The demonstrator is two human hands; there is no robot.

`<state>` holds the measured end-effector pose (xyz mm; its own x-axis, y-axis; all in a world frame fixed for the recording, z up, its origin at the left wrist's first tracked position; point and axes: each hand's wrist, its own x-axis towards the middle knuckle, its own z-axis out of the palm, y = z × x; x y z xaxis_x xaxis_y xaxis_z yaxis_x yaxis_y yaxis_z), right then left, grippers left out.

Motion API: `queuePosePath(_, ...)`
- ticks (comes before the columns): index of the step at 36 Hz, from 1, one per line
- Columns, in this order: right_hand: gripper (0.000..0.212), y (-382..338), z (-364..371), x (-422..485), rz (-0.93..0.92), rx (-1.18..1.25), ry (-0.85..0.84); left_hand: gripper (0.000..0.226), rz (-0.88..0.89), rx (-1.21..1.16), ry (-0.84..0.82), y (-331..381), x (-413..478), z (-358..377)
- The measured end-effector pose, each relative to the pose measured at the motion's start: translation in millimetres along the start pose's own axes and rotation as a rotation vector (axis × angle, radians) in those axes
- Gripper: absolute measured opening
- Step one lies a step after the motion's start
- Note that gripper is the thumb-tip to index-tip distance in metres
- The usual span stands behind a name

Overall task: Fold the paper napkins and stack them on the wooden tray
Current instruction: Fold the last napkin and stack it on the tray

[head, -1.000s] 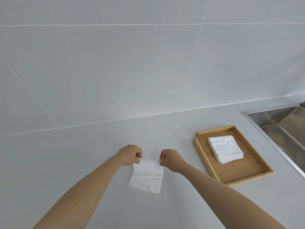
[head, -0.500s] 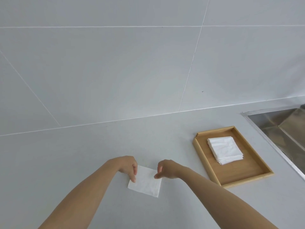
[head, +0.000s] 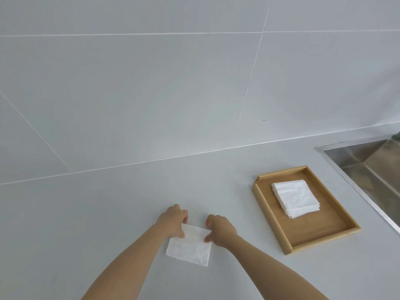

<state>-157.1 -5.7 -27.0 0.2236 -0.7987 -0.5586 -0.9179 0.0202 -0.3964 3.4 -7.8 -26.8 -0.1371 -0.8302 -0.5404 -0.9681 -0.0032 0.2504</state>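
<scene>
Napkin [head: 190, 247], a white paper one, lies flat on the pale grey counter [head: 86, 213], near the person and a little left of the scene's middle. It reads as a rough square with its far-left corner hidden under the left hand [head: 173, 220] and its far-right corner at the right hand [head: 219, 229]. Both hands sit at the napkin's far edge, so most of the sheet spreads out on the near side of them, toward the person.

The left hand rests knuckles-up, fingers curled down, with its thumb pressing on the paper close to the left edge. The right hand is curled the same way, its thumb and fingertips touching the sheet at the right edge. Neither hand is clamped around the paper; each presses on it from above, and the fingers are loosely bent rather than spread. Whether any fingertip pinches a layer of the paper cannot be told.

To the right, well apart from the hands, a wooden tray [head: 266, 215] lies on the counter. A stack of folded napkins [head: 295, 198] sits in the tray's far half, leaving bare wood on the near side. Beyond the tray, at the far right, the edge of a steel sink [head: 355, 167] shows. A tiled wall [head: 151, 83] rises behind the counter.
</scene>
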Motion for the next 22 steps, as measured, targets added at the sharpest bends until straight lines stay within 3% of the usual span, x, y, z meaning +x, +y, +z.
queuePosePath(7, 0.037, 1, 3, 2, -0.004, -0.029, -0.007, 0.033, -0.019, 0.022, -0.037, 3, -2, -3)
queuePosePath(11, 0.034, 2, 0, 1, -0.010, -0.016, -0.024, 0.011, -0.047, -0.086, -0.041, 1, -4, -5)
queuePosePath(14, 0.031, 3, -6, 0, -0.003, 0.069, -0.031, 0.031, -0.045, -0.240, -0.023, -2, -7, -10)
queuePosePath(16, 0.026, 3, -12, -2, -0.020, 0.137, -0.044, 0.025, -0.038, -0.323, 0.003, -2, -11, -15)
queuePosePath(18, 0.008, 5, -20, -4, -0.032, 0.222, -0.022, 0.016, -0.032, -0.398, 0.038, -1, -15, -22)
queuePosePath(22, 0.028, 12, -35, -10, 0.000, 0.498, 0.010, 0.032, -0.016, -0.561, 0.134, 3, -21, -33)
